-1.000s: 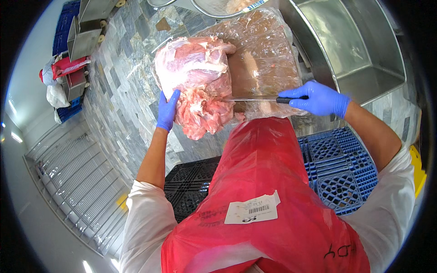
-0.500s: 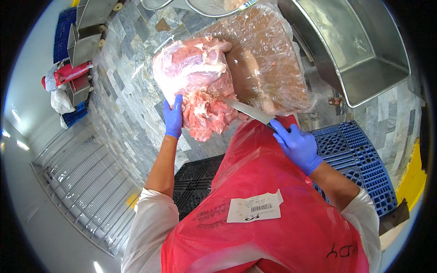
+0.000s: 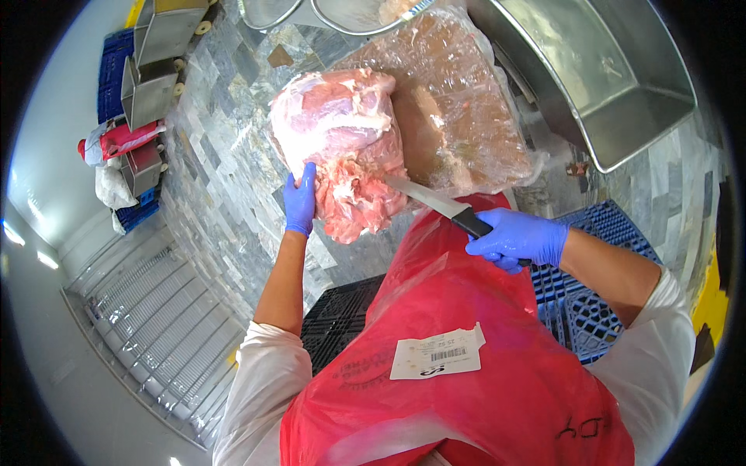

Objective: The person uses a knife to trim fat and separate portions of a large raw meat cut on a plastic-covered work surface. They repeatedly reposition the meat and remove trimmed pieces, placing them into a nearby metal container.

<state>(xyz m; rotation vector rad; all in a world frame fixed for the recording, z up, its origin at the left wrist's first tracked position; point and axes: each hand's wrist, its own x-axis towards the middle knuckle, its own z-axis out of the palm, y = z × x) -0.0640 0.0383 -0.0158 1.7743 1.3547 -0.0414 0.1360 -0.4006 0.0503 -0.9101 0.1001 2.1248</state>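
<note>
A large slab of raw pink meat [image 3: 342, 128] lies at the upper middle, its ragged near end [image 3: 353, 202] hanging loose toward me. My left hand [image 3: 300, 203], in a blue glove, grips the left edge of this meat; some of its fingers are hidden. In my right hand [image 3: 521, 239], also blue-gloved, is the black handle of a knife [image 3: 435, 202]. Its fingers are wrapped round the handle, and the blade points left, with the tip at the right side of the ragged meat.
Right of the meat lies a brown block wrapped in clear plastic [image 3: 466, 101]. Beyond it stands a deep steel tub [image 3: 575, 128]. Metal-rimmed round containers [image 3: 365, 31] sit at the top. Blue [image 3: 575, 303] and black [image 3: 342, 311] plastic pallets flank my red apron. Another person [image 3: 128, 140] is far left.
My right hand has moved right and slightly down with the knife, its wrist turned, and more of the black handle shows. My left hand stays on the meat's edge.
</note>
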